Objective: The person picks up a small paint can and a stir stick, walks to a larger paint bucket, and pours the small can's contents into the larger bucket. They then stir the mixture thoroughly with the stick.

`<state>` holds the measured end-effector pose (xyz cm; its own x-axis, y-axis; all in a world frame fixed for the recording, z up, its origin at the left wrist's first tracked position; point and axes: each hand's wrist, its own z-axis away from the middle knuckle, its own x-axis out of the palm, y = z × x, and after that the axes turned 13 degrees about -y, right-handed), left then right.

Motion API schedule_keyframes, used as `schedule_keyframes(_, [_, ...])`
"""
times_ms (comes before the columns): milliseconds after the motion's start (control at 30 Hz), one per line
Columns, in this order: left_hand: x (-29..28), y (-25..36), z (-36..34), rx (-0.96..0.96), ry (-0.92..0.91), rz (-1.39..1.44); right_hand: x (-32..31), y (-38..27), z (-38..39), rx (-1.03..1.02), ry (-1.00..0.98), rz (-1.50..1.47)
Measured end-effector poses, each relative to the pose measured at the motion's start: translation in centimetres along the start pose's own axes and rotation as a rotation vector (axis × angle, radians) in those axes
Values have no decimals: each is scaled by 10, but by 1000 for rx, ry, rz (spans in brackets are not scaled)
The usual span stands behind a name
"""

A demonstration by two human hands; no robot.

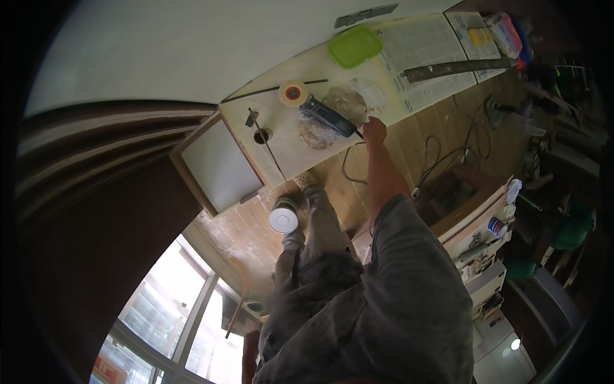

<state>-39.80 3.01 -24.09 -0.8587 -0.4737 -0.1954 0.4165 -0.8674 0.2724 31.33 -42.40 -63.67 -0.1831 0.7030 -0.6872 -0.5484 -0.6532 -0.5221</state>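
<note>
My right hand (375, 131) is closed at the rear end of a dark power polisher (329, 117), beside its cord and some pale cloth; what exactly my fingers grip is unclear. The polisher, with a round cream pad (293, 94), lies over crumpled soiled rags (345, 99) on a pale worktop (249, 96). A thin stick (272, 147) and a dark round hole or cup (262, 136) are to its left. A sliver of my left arm shows at the lower edge, but its hand is not in view.
A green tray (355, 46), newspapers (422, 48) and a long dark bar (459, 68) occupy the worktop's right part. A white-lidded can (283, 219) stands by my feet. Cords (432, 153) cross the wooden floor. A cluttered cart (480, 243) is at right, a window (166, 301) at lower left.
</note>
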Motion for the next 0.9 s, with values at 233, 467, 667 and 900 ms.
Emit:
schedule_keyframes(233, [19, 7, 27, -149, -57, 343, -9, -28, -18, 265, -96, -1081])
schedule_keyframes(467, [-39, -6, 18, 6, 62, 214, 3, -23, -40, 232, 42, -903])
schedule_keyframes(667, [-95, 22, -8, -402, -32, 702, -22, -23, -43, 91, -133, -848])
schedule_keyframes(900, [-134, 40, -40, -78, 297, 469, -114, -109, 88, -592, 311, -290])
